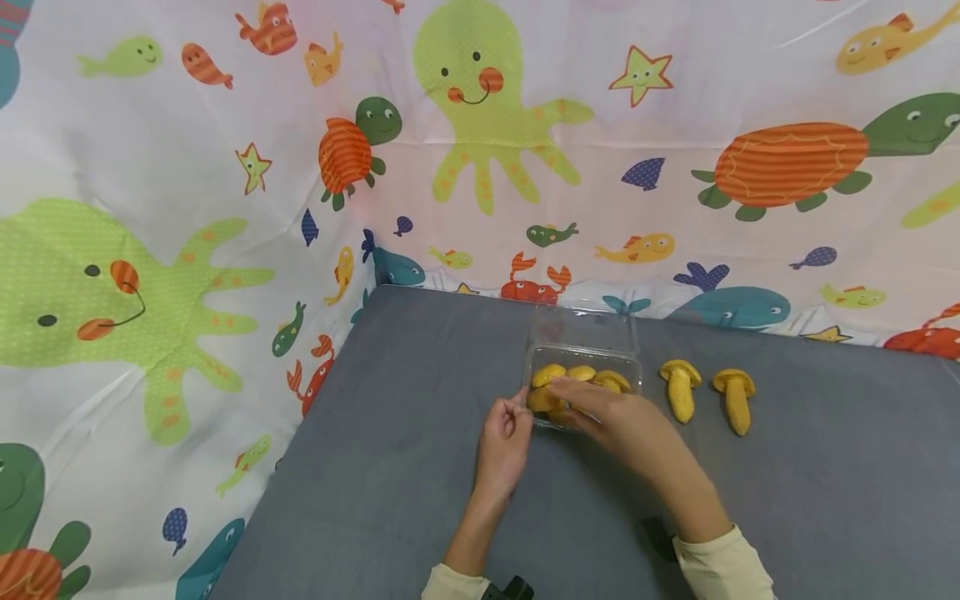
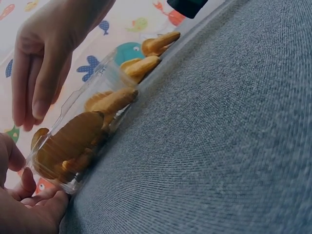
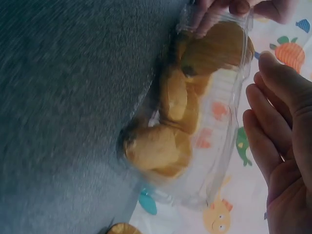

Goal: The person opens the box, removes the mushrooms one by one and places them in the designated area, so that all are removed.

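Observation:
A clear plastic box (image 1: pixel 583 329) with its hinged lid laid back stands near the back of the table. Inside lie several yellow-brown mushrooms (image 1: pixel 551 374), some hidden behind my right hand. At the box's front left corner, my left hand (image 1: pixel 504 442) pinches the plastic rim between thumb and fingers. Over the open box hovers my right hand (image 1: pixel 637 429); its fingers extend downward, with nothing between them in the left wrist view. The right wrist view shows the same hand (image 3: pixel 287 126) beside the clear wall, apart from the mushrooms.
To the right of the box, two more mushrooms lie on the grey tabletop, one nearer (image 1: pixel 681 392) and one farther right (image 1: pixel 735 400). A white curtain (image 1: pixel 570 183) printed with sea animals borders the table at the back and left.

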The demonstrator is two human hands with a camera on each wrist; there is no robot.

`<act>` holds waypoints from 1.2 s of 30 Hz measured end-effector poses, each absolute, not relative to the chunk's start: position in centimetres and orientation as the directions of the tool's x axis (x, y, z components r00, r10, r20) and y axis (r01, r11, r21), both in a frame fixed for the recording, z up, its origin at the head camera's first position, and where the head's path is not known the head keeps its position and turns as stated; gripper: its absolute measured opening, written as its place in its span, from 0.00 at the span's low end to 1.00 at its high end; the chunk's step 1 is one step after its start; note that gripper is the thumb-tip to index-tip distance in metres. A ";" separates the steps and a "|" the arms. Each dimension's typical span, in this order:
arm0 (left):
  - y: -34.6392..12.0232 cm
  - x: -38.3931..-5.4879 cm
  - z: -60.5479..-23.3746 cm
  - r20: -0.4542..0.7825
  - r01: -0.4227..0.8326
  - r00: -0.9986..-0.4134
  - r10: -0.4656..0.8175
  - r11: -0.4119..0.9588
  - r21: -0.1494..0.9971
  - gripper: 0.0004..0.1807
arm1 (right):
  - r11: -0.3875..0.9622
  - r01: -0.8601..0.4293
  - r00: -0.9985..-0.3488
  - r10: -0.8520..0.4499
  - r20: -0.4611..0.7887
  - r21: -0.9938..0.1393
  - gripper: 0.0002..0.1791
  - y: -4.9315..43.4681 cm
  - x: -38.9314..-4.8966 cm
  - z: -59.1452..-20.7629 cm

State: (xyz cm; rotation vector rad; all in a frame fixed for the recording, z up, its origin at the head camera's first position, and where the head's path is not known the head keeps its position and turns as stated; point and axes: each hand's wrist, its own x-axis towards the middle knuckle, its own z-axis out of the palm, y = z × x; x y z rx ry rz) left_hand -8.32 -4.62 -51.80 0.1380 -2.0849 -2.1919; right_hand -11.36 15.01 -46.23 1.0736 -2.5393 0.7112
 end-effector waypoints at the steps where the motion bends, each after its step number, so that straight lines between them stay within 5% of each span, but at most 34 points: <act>1: -4.6 -8.4 -51.8 0.015 0.022 -0.989 -0.144 -0.050 0.999 0.05 | 0.595 -0.733 -0.678 -0.591 0.438 -0.330 0.29 14.8 -11.5 -46.2; 15: -4.7 -8.4 -52.0 0.003 0.010 -0.991 -0.135 -0.048 0.999 0.05 | 0.641 -0.696 -0.718 -0.612 0.332 -0.325 0.26 13.5 -12.1 -46.5; 36: -4.6 -8.4 -51.9 0.010 0.018 -0.991 -0.137 -0.062 0.998 0.04 | 0.642 -0.705 -0.705 -0.585 0.401 -0.301 0.25 13.3 -12.7 -47.8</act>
